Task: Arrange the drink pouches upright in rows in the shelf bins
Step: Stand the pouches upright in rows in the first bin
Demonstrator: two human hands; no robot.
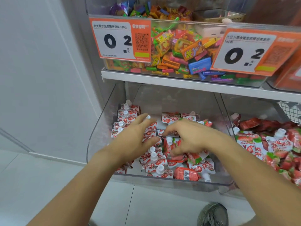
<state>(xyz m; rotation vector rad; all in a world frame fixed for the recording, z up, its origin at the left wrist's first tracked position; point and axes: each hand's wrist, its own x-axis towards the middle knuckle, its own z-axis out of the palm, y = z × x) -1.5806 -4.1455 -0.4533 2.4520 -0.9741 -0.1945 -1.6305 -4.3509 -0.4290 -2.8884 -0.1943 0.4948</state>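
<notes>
A clear plastic shelf bin (162, 181) holds several small red-and-white drink pouches with white caps. One row of pouches (126, 114) stands upright along the bin's left wall, and a second row (154, 158) stands in the middle. More pouches (187, 174) lie flat and jumbled on the right side. My left hand (135, 137) is spread with straight fingers, resting on the pouches between the two rows. My right hand (190, 137) curls its thumb and fingers around a red pouch (170, 146) whose cap points up, in the middle of the bin.
To the right, a neighbouring bin (276, 144) holds larger strawberry pouches in a heap. A shelf above carries a clear bin of wrapped candies (179, 51) with two orange price tags (120, 39). A white wall is on the left. A shoe (213, 214) stands on the floor below.
</notes>
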